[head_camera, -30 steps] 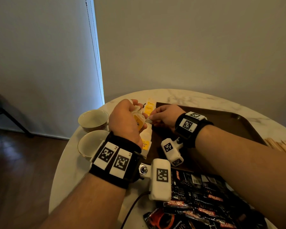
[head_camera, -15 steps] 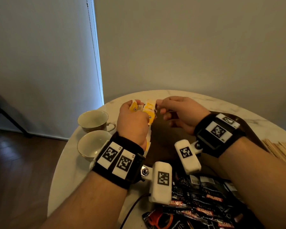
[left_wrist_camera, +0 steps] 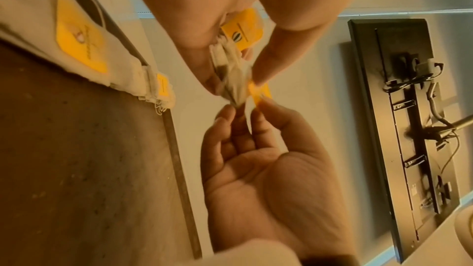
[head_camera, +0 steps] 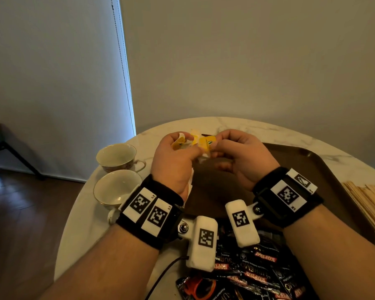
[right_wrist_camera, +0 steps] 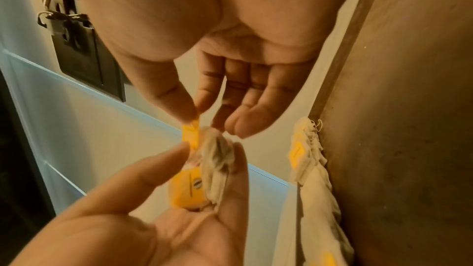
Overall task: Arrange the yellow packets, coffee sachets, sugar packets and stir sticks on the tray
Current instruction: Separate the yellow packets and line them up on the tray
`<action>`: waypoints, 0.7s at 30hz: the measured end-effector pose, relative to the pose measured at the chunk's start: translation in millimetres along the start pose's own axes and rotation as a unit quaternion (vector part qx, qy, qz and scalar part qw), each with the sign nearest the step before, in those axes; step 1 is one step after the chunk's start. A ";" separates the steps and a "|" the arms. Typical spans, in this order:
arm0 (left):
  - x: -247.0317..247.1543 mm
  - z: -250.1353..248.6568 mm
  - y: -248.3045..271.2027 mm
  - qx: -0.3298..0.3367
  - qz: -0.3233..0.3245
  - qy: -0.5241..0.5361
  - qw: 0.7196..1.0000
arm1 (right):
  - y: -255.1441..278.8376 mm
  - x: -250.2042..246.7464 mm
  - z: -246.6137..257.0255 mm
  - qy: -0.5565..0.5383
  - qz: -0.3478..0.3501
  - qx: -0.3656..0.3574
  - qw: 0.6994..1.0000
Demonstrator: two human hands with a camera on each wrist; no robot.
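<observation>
Brown rectangular tray (head_camera: 325, 169) as landmark: left hand (head_camera: 173, 163) grips yellow-tagged packets (head_camera: 195, 141) above it; right hand (head_camera: 243, 156) pinches one tag; two white teacups (head_camera: 117, 172) left, black coffee sachets (head_camera: 253, 271) nearside, wooden stir sticks (head_camera: 368, 198) right.

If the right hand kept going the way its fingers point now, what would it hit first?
Most likely the bunch of yellow packets held in the left hand; the right hand already pinches one yellow tag there. Depth beyond is unclear.

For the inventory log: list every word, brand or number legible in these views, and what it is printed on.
"KOPIKO": red lettering, repeated on the black coffee sachets at the near table edge.
"L1", "L2": beside the square markers on the left wristband.
Yellow tags of the packets in the left hand: print blurred, unreadable.
Other sachet lettering: too small to read.
</observation>
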State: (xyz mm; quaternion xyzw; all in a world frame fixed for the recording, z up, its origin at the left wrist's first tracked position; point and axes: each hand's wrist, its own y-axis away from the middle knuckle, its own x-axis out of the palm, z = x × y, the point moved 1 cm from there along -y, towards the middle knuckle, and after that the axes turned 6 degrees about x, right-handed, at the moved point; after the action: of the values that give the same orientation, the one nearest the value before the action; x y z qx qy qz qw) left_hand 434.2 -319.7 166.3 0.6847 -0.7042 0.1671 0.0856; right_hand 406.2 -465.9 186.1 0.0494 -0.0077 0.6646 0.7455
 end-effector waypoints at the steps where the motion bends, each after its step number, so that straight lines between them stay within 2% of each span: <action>1: 0.1 -0.5 -1.1 -0.012 -0.009 0.021 1.000 | -0.9 -2.1 0.5 -0.029 -0.010 -0.006 1.000; 5: -3.1 0.0 -7.5 -0.037 -0.050 0.041 0.997 | -6.3 -11.7 -0.6 -0.063 -0.058 -0.018 0.996; 7: -4.8 2.0 -8.9 -0.038 -0.052 0.032 0.997 | -6.8 -13.7 0.1 -0.058 -0.049 -0.015 0.997; 12: -5.0 4.7 -8.8 -0.013 -0.030 -0.001 0.999 | -3.8 -14.9 4.3 -0.075 -0.005 -0.021 0.997; 17: -1.0 3.7 -3.7 0.004 0.018 -0.030 0.999 | -1.3 -9.7 2.9 -0.046 -0.022 -0.036 0.998; 21: -2.4 2.7 -0.9 0.063 0.017 -0.080 0.995 | -3.4 -10.2 0.9 -0.083 -0.060 -0.038 0.994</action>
State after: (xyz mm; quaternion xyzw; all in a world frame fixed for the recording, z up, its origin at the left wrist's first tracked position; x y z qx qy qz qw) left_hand 435.5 -318.5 163.1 0.6877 -0.7085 0.1575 -0.0170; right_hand 408.4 -476.5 186.0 0.0767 -0.0918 0.6116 0.7821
